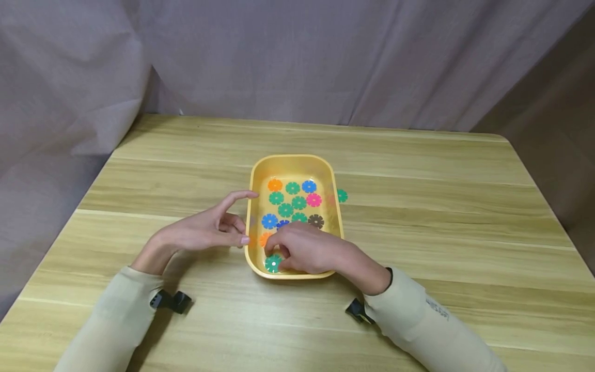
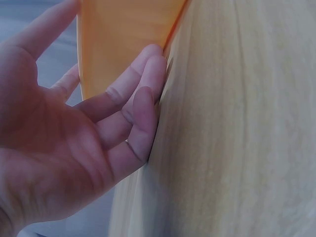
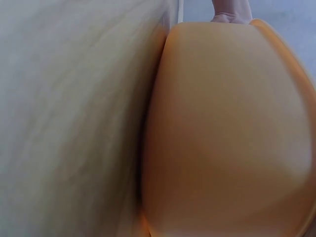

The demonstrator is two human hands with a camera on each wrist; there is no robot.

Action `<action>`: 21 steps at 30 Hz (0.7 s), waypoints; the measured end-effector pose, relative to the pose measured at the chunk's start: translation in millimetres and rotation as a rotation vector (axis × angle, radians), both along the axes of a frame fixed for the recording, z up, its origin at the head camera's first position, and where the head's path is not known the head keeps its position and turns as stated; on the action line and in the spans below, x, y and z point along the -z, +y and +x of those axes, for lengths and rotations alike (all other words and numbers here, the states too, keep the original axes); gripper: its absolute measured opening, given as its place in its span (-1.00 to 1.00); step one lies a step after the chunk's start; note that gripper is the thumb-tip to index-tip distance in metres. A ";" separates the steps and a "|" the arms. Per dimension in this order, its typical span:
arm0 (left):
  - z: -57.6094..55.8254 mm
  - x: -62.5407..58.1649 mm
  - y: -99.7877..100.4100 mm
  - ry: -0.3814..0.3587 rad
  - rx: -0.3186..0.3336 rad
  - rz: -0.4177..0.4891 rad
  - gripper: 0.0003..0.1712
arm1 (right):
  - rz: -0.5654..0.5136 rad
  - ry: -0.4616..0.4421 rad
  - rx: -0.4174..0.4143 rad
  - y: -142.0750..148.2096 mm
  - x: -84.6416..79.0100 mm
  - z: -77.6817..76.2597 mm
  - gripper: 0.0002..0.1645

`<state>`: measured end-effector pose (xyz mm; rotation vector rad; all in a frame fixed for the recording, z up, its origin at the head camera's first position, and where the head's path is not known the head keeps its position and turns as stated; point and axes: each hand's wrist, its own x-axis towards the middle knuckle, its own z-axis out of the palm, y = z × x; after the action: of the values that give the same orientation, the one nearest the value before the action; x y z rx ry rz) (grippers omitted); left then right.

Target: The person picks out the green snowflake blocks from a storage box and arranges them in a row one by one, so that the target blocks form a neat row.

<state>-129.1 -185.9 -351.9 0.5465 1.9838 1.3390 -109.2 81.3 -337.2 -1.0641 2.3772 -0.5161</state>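
A yellow plastic tray [image 1: 293,164] stands on the table, with several flat notched snowflake discs lying inside. My right hand [image 1: 309,248] reaches in over the near rim, fingers curled. Its thumb and index finger pinch at the edge of a green snowflake disc [image 1: 273,264] in the near left corner. At the tray's left side is my left hand [image 1: 204,225], index finger and thumb touching the rim. Its other fingers are bent loosely by the outer wall [image 2: 113,49]. The right wrist view shows mostly the tray's outside [image 3: 227,123], and the right fingers are out of sight there.
Further discs in the tray include an orange one [image 1: 275,185], a pink one [image 1: 313,200] and a brown one [image 1: 316,221]. Outside the right wall, a green disc [image 1: 342,195] lies on the wooden table [image 1: 441,206]. Grey curtain [image 1: 279,62] hangs behind.
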 end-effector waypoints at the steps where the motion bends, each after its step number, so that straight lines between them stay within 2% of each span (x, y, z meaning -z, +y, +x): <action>1: 0.0 0.1 -0.1 0.000 0.000 -0.001 0.05 | 0.001 0.000 0.002 -0.1 0.1 0.3 -0.72; 6: -0.1 0.6 0.1 0.003 0.000 0.001 0.05 | -0.025 -0.010 0.010 1.2 1.2 2.2 -0.70; 11: 1.1 0.8 0.7 -0.004 -0.009 0.001 0.03 | -0.057 -0.019 -0.017 1.6 2.2 1.6 -0.65; 21: 1.6 0.4 0.3 0.007 0.002 0.004 0.04 | -0.116 0.005 -0.077 5.3 0.2 0.3 -0.75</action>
<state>-127.5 -185.6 -352.4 0.5563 1.9860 1.3417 -109.0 86.5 -337.4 -1.2037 2.3245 -0.6306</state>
